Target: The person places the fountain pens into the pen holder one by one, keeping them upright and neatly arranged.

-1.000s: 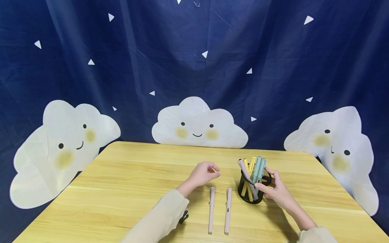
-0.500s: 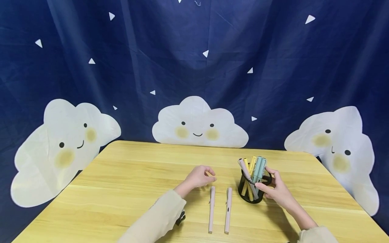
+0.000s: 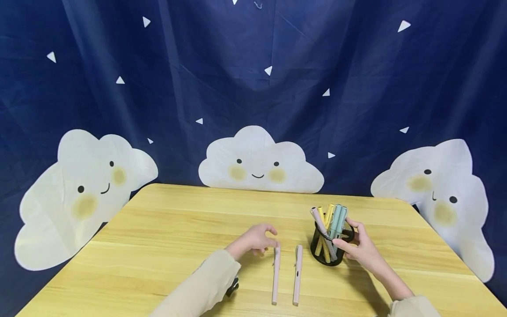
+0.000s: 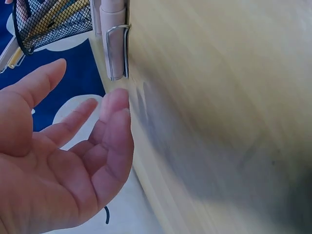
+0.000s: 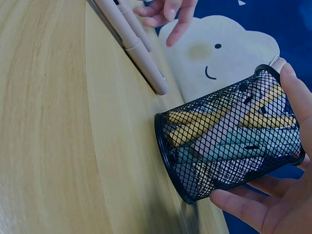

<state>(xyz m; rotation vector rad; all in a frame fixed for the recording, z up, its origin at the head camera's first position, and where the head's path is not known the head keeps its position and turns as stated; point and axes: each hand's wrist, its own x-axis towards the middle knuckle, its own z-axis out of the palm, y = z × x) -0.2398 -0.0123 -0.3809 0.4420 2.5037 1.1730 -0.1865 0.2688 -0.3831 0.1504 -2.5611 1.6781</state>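
Observation:
Two pale pink pens lie side by side on the table, the left pen (image 3: 276,275) and the right pen (image 3: 297,275). My left hand (image 3: 255,238) is at the clip end of the left pen, its thumb spread and its fingers loosely bent around nothing. In the left wrist view, its fingertips are just short of the pen's cap (image 4: 115,44). My right hand (image 3: 362,248) grips the rim and side of a black mesh pen holder (image 5: 234,139). Inside lean several pens: yellow pens (image 3: 328,214), teal pens (image 3: 338,220) and a pink pen (image 3: 318,220).
The wooden table (image 3: 158,246) reaches back to a dark blue curtain (image 3: 253,57) with white smiling clouds. A black strap (image 3: 233,286) shows under the left sleeve (image 3: 202,281).
My left hand has moved slightly left and toward me, lowering to the left pen's clip end, and its fingers have spread apart. The right hand keeps holding the pen holder in place.

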